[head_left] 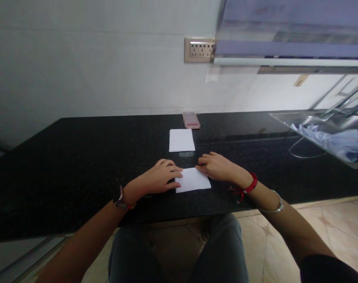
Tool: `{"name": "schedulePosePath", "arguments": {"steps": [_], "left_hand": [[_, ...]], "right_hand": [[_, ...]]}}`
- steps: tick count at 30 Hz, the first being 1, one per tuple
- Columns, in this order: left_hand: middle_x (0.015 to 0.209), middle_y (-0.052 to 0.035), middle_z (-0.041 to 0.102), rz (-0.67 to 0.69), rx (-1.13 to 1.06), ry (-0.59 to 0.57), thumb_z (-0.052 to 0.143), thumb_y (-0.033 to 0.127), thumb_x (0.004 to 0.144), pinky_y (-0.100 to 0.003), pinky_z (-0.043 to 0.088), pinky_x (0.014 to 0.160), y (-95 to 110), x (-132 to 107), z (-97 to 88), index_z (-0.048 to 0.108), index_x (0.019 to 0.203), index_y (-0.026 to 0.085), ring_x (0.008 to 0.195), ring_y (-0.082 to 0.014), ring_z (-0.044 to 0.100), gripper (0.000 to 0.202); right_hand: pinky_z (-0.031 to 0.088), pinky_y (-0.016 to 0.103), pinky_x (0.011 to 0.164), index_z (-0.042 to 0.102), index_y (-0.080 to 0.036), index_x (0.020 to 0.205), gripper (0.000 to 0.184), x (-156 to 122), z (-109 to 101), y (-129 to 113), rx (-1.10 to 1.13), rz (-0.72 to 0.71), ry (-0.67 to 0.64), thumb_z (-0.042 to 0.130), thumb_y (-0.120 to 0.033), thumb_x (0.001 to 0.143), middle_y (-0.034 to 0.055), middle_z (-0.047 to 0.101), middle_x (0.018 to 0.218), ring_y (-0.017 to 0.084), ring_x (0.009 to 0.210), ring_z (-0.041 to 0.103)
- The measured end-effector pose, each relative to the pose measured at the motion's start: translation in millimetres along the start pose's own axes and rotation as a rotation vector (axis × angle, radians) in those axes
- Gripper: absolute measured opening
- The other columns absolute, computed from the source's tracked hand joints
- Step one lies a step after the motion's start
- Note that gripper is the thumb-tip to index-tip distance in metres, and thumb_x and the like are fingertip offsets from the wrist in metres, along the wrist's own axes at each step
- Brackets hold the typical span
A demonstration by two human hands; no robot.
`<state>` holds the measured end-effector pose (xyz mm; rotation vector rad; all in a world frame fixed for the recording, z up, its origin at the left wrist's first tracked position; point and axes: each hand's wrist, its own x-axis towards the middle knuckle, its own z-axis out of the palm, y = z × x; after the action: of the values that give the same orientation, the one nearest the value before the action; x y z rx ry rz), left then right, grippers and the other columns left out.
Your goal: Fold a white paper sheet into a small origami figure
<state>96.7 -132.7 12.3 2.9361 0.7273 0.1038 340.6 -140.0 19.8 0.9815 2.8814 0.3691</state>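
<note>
A white piece of paper (193, 181) lies flat on the black countertop in front of me, wider than it is deep. My left hand (163, 175) rests at its left end, fingers stretched and apart, fingertips on the paper. At the far edge, my right hand (216, 165) has its fingers curled in, with the index finger and thumb pinched at the paper's edge. Whether the paper is folded I cannot tell. Just beyond both hands sits a squarish white stack of paper (181, 140).
Behind the stack lies a small pinkish item (191, 120), blurred out. The black countertop (79, 157) meets a tiled wall with a socket panel (199, 50). To the right, a metal sink (355, 163) holds a pale crumpled plastic bag (332, 137). A purple blind (291, 27) hangs above.
</note>
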Motion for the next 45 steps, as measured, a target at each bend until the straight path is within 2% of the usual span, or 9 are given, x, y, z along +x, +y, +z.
{"name": "schedulePosePath", "arguments": {"steps": [4, 9, 14, 18, 21, 25, 30, 35, 45], "left_hand": [[0.107, -0.0013, 0.061, -0.065, 0.039, 0.010, 0.044, 0.041, 0.083, -0.037, 0.028, 0.087, 0.0, -0.7, -4.7, 0.056, 0.106, 0.025, 0.102, -0.0227, 0.044, 0.031], [0.089, -0.0041, 0.064, -0.142, 0.108, 0.022, 0.043, 0.032, 0.085, -0.038, 0.028, 0.088, -2.2, 1.0, -7.1, 0.063, 0.091, 0.022, 0.096, -0.0210, 0.050, 0.023], [0.091, -0.0049, 0.061, -0.168, 0.005, 0.073, 0.048, 0.029, 0.082, -0.032, 0.036, 0.079, -10.2, 7.0, 6.7, 0.059, 0.095, 0.019, 0.088, -0.0191, 0.053, 0.020], [0.088, -0.0048, 0.059, -0.340, -0.176, 0.105, 0.057, 0.027, 0.074, -0.033, 0.039, 0.077, -12.8, 16.6, 18.2, 0.056, 0.099, 0.017, 0.087, -0.0203, 0.052, 0.027], [0.085, -0.0047, 0.058, -0.458, -0.277, 0.082, 0.060, 0.023, 0.069, -0.034, 0.040, 0.076, -9.1, 22.4, 18.0, 0.060, 0.090, 0.016, 0.086, -0.0214, 0.052, 0.022], [0.090, -0.0057, 0.057, -0.521, -0.338, 0.110, 0.061, 0.017, 0.065, -0.036, 0.040, 0.079, 0.0, 27.1, 13.5, 0.061, 0.080, 0.016, 0.091, -0.0225, 0.051, 0.016], [0.079, -0.0021, 0.059, -0.503, -0.402, 0.166, 0.051, 0.011, 0.069, -0.030, 0.041, 0.073, 6.2, 30.6, 14.9, 0.057, 0.083, 0.015, 0.079, -0.0173, 0.054, 0.016], [0.070, -0.0016, 0.057, -0.371, -0.383, 0.282, 0.046, 0.021, 0.077, -0.027, 0.040, 0.068, 5.6, 33.9, 17.3, 0.059, 0.074, 0.016, 0.072, -0.0152, 0.053, 0.014], [0.066, -0.0003, 0.054, -0.278, -0.490, 0.470, 0.048, 0.015, 0.072, -0.025, 0.040, 0.066, 9.9, 33.1, 10.4, 0.056, 0.062, 0.016, 0.068, -0.0131, 0.052, 0.014]], "right_hand": [[0.027, 0.028, 0.062, 0.062, -0.014, 0.079, 0.021, -3.6, -6.0, -0.5, -0.001, 0.065, -0.052, 0.042, -0.019, 0.085, 0.0065, 0.057, 0.079, 0.016, 0.077, 0.047], [0.031, 0.029, 0.065, 0.064, -0.014, 0.077, 0.020, -6.1, -8.4, 0.4, 0.040, 0.109, -0.066, 0.045, -0.017, 0.082, 0.0080, 0.059, 0.079, 0.017, 0.076, 0.050], [0.036, 0.031, 0.070, 0.065, -0.013, 0.080, 0.021, -0.1, 0.4, 6.0, 0.187, 0.148, 0.092, 0.046, -0.018, 0.082, 0.0090, 0.059, 0.081, 0.018, 0.076, 0.052], [0.041, 0.031, 0.075, 0.062, -0.013, 0.099, 0.024, 10.9, 11.1, 6.4, 0.391, 0.171, 0.236, 0.048, -0.021, 0.082, 0.0101, 0.058, 0.092, 0.018, 0.085, 0.052], [0.042, 0.031, 0.080, 0.062, -0.011, 0.100, 0.024, 19.8, 17.3, 2.5, 0.526, 0.151, 0.269, 0.049, -0.021, 0.081, 0.0109, 0.057, 0.093, 0.017, 0.088, 0.052], [0.043, 0.029, 0.079, 0.064, -0.010, 0.090, 0.018, 28.9, 20.4, -3.8, 0.643, 0.134, 0.259, 0.051, -0.016, 0.079, 0.0101, 0.058, 0.087, 0.016, 0.084, 0.053], [0.042, 0.024, 0.069, 0.063, -0.012, 0.077, 0.014, 32.8, 19.5, -8.8, 0.755, 0.120, 0.268, 0.050, -0.009, 0.075, 0.0048, 0.059, 0.075, 0.012, 0.071, 0.053], [0.040, 0.023, 0.064, 0.060, -0.012, 0.072, 0.010, 33.8, 18.3, -12.0, 0.822, 0.200, 0.343, 0.051, -0.008, 0.071, 0.0027, 0.057, 0.069, 0.011, 0.066, 0.051], [0.035, 0.021, 0.057, 0.055, -0.013, 0.064, 0.009, 31.5, 14.3, -5.0, 1.021, 0.225, 0.305, 0.049, -0.008, 0.067, -0.0013, 0.051, 0.064, 0.009, 0.059, 0.045]]}}
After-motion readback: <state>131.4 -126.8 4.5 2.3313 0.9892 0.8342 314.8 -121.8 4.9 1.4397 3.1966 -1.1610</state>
